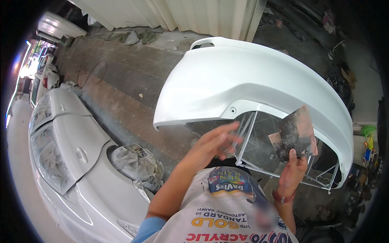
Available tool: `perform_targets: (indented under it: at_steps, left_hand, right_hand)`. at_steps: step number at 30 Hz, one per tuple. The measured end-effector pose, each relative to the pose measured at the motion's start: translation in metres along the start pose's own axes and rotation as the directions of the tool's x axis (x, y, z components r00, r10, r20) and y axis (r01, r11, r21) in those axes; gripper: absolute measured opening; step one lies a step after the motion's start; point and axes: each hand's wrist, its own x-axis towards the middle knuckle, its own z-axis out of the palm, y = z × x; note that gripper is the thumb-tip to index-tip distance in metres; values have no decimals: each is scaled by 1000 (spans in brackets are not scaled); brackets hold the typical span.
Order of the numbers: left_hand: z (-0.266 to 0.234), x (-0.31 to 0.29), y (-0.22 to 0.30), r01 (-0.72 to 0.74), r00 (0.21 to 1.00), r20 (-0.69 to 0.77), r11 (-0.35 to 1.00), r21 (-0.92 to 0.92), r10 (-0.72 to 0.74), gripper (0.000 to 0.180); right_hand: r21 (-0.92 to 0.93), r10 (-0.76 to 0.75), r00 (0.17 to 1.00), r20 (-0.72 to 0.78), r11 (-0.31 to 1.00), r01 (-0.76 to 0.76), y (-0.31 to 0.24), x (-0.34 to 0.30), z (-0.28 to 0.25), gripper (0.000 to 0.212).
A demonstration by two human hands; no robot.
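My right hand (pixel 293 172), with a red wristwatch at its wrist, grips a worn sandpaper sheet (pixel 296 131) by its lower edge, thumb on top. The sheet is pinkish with dark grey smudges, and a second flap shows at its left. My left hand (pixel 214 146) is raised with its fingers apart and slightly blurred, and nothing is in it. In front of both hands, a white car bumper (pixel 251 75) rests on a metal tube stand (pixel 245 139). The sandpaper overlaps the bumper's lower opening in view; I cannot tell whether it touches.
On the left stands a silver car (pixel 87 162) with papered windows (pixel 50 154) and a covered wheel (pixel 137 164). A corrugated metal panel (pixel 178 14) rises behind the bumper. A wire loop (pixel 97 71) lies on the stained floor (pixel 125 89). Clutter (pixel 366 162) lines the right side.
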Motion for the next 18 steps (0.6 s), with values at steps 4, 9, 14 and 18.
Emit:
perform_targets:
  at_steps: [4,9,14,18]
  left_hand:
    - [-72,-102,-31,430,861,-463,788,440,-210,50]
    - [-117,-240,-81,453,311,-549,-387,803,-775,62]
    - [-140,-294,-105,657,170,-304,-122,744,-937,63]
    - [-187,-308,-90,755,246,-371,-63,653,-895,61]
  right_hand:
    - [43,10,1000,12,999,-10,3,3,6,34]
    - [24,2,999,50,1000,-3,8,2,23,31]
    - [-82,-109,994,-11,991,108,6,-12,61,28]
    - [-86,-143,989,-48,987,139,2,-51,115,28]
